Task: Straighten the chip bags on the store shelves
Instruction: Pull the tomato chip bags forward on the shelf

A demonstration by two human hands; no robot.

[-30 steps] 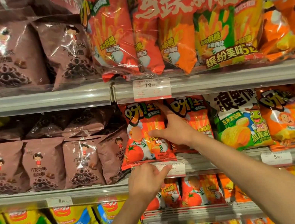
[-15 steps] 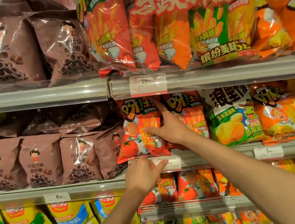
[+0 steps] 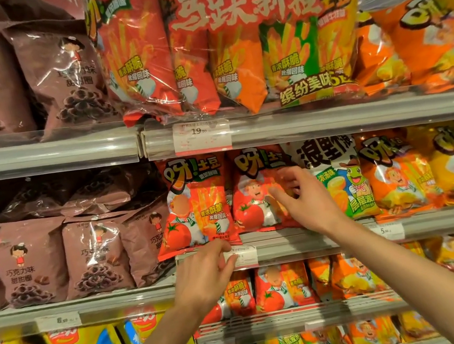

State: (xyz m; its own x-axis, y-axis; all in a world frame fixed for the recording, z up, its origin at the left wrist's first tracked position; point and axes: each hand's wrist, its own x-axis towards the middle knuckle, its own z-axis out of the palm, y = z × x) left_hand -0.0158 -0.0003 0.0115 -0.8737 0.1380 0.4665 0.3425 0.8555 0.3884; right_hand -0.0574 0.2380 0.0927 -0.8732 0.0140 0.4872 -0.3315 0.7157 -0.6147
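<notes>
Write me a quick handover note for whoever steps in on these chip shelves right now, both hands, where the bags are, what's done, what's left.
Left hand: open, fingertips at the bottom edge of the left red tomato bag, by the shelf rail.
Right hand: open, fingers on the front of the second red tomato bag; nothing gripped.
Both bags stand upright side by side on the middle shelf, left of the green frog bag.
Done: these two look squared up.
Left: the orange bags to the right lean and overlap; the lower rows probably need checking too.
</notes>
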